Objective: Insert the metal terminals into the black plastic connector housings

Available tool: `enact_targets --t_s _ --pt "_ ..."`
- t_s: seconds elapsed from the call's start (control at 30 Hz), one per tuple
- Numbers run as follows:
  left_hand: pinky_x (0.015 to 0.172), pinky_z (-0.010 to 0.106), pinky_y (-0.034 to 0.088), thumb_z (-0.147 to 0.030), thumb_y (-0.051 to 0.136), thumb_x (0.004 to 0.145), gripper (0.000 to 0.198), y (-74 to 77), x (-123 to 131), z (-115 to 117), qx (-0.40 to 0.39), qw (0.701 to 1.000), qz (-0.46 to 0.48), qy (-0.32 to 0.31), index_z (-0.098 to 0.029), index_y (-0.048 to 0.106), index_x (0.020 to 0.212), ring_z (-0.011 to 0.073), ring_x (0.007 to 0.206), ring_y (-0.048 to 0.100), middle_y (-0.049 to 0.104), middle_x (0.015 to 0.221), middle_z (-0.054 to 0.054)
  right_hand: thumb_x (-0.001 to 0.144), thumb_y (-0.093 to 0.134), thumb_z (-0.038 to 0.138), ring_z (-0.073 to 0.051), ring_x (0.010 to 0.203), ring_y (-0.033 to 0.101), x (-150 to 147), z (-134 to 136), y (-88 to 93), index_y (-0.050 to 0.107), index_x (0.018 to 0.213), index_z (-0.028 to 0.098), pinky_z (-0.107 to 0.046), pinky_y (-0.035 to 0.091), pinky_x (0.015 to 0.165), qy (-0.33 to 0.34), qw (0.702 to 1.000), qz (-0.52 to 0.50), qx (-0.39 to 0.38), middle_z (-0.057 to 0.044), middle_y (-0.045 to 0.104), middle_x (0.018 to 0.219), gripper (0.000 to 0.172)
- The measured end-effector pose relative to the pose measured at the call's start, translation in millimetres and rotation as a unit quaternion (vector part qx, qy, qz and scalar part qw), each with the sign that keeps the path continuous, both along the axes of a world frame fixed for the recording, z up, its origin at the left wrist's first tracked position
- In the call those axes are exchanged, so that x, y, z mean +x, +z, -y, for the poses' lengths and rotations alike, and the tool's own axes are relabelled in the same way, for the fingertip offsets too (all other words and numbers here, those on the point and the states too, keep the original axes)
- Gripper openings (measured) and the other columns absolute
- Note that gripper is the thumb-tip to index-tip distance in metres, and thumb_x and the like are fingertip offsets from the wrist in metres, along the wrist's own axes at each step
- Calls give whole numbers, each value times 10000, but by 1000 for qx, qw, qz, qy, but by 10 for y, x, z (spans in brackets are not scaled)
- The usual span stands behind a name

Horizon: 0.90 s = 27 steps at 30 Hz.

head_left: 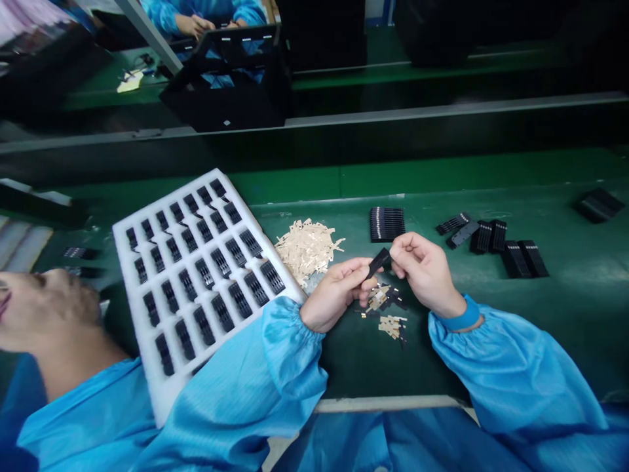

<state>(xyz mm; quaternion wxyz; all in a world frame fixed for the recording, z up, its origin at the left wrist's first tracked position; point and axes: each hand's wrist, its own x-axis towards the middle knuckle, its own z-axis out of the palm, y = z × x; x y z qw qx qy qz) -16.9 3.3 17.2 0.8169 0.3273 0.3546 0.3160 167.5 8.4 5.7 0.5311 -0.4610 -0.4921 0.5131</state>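
Note:
My left hand point(337, 293) and my right hand point(422, 267) meet above the green bench, and the fingers of both pinch a small black plastic part point(378, 263) between them. Below my hands lie loose black parts and pale metal strips point(388, 311). A heap of pale metal strips point(307, 250) sits just beyond my left hand. A white foam tray point(233, 347) lies tilted to the left, its several slots holding black parts. A stack of black comb-like parts point(386, 224) stands just beyond my right hand.
More black parts point(491, 237) lie right of my hands, with a dark block point(599, 205) further right. Another person in a blue smock point(73, 419) leans in at the lower left, beside the foam tray. A raised rail point(314, 123) runs behind the bench, and another person's hands point(195, 25) show beyond it.

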Motion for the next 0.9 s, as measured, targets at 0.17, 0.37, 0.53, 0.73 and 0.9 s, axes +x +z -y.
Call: enact_targets --t_s 0.17,0.37,0.53,0.73,0.9 --pt "549 195 376 -407 669 895 334 -32 -3 -6 10 1000 -7 -6 -133 665 1085 55 552 419 449 674 -41 910 695 340 -72 477 401 9 -27 -71 592 828 194 -237 295 501 30 997 -56 -52 70 482 536 196" --pt "593 210 447 -412 647 916 321 -91 -11 -37 21 999 3 32 -126 667 1063 60 570 453 426 690 -45 908 688 417 -72 459 418 -16 -38 -73 623 978 214 -225 293 440 -28 994 -63 -88 58 527 632 225" --pt "615 226 484 -419 642 922 325 -62 11 -4 27 999 29 17 -136 666 1079 69 588 446 428 694 -44 931 646 471 -77 485 417 -115 77 -10 669 1125 202 -227 343 464 69 996 -26 -54 48 503 643 331" --pt "598 236 484 -431 674 900 339 -46 28 31 29 999 44 -13 -123 685 1040 80 591 423 444 661 -36 938 596 534 -105 476 414 -214 190 -5 616 914 235 -249 458 476 90 973 -174 -125 71 382 588 300" --pt "615 241 490 -412 654 923 336 -53 -3 17 34 998 27 -43 -121 691 1089 75 581 421 428 647 -41 924 643 464 -75 471 357 -205 162 24 642 809 199 -237 457 469 114 945 -260 -164 65 365 638 289"
